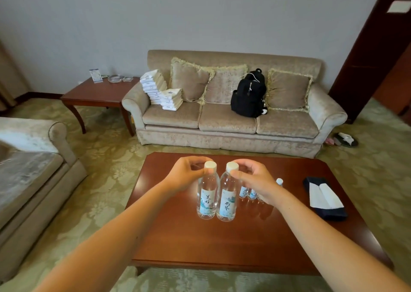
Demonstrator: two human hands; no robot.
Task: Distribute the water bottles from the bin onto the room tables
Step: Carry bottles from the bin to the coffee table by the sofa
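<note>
On the desk (222, 242), the left hand (184, 177) has its fingers clamped on the cap of the left bottle (206, 199). This stands upright just beside the right bottle (227, 202), whose cap the right hand (255, 181) pinches likewise. More bottles (252, 194) stand partly hidden behind that hand. A tissue box (324, 199) lies further right.

Glossy, polished wooden coffee table (244, 242) bearing clear plastic bottles (206, 193) with matt white caps. Far sofa (226, 118) in plush, velvety cloth; black fabric backpack (248, 95).
</note>
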